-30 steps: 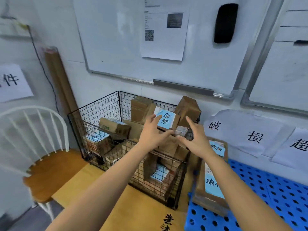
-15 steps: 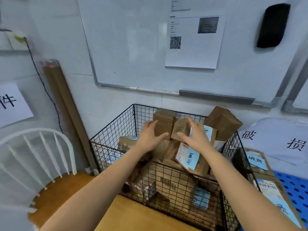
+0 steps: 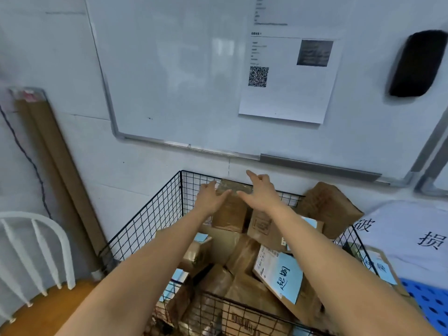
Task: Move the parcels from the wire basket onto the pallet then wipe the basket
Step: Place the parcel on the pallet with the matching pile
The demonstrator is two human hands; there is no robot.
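unloading the wire basket (image 3: 150, 214) — left hand (image 3: 210, 200) and right hand (image 3: 262, 195), spread and empty, flank an upright parcel (image 3: 230, 210) that next needs clasping.

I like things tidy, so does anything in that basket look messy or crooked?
Yes. The parcels lie jumbled in the wire basket, leaning every which way. One brown box at the back right corner is tipped on edge and pokes above the rim.

You get even, cool light, soft glare on the whiteboard (image 3: 194, 69), slight motion blur, and curved edges.
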